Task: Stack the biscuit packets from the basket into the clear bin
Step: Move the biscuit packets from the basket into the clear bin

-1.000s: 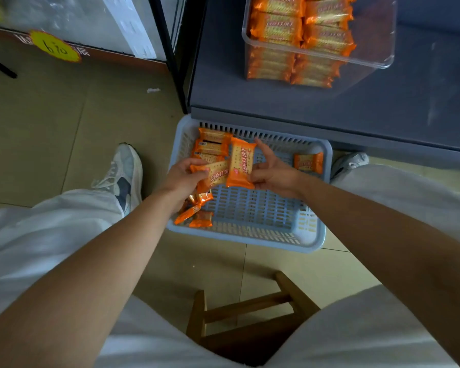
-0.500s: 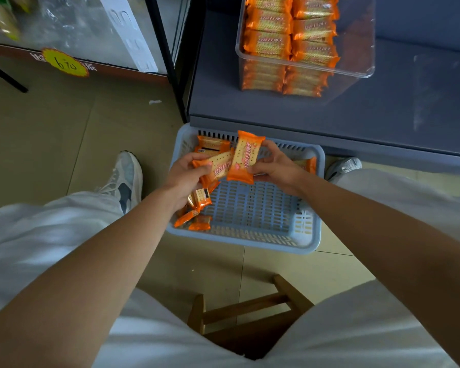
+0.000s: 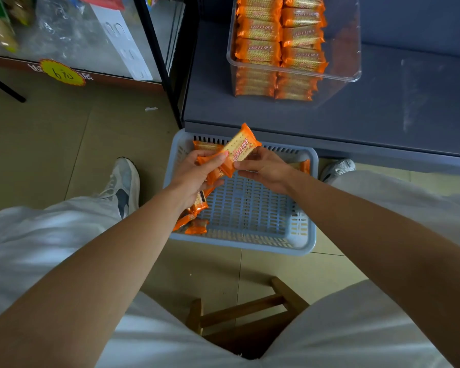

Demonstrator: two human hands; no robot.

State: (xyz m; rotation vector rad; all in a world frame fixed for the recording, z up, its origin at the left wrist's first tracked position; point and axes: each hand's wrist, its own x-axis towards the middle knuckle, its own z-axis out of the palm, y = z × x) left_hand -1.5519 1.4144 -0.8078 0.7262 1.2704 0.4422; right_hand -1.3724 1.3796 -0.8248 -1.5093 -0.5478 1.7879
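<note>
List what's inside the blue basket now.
In the basket: a packet pile near-left, one packet far-left, another packet by the right wall. The left hand and right hand hold packets above, hiding part of the far floor.

2 bare forearms [image 3: 122,251], loose white trousers [image 3: 51,235], 2 pale grey sneakers [image 3: 122,184], dark blue panel on the left

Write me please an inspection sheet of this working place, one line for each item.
Surface: grey shelf carries the clear bin; the basket stands on the tiled floor.
Job's things: stacked packets fill the bin's left part; loose packets lie in the basket, mostly at its left.
Clutter: white scrap on the floor.
Hands: left hand and right hand together grip held packets above the basket.
Cables: nothing seen.
Surroundings: wooden stool, yellow price tag.
</note>
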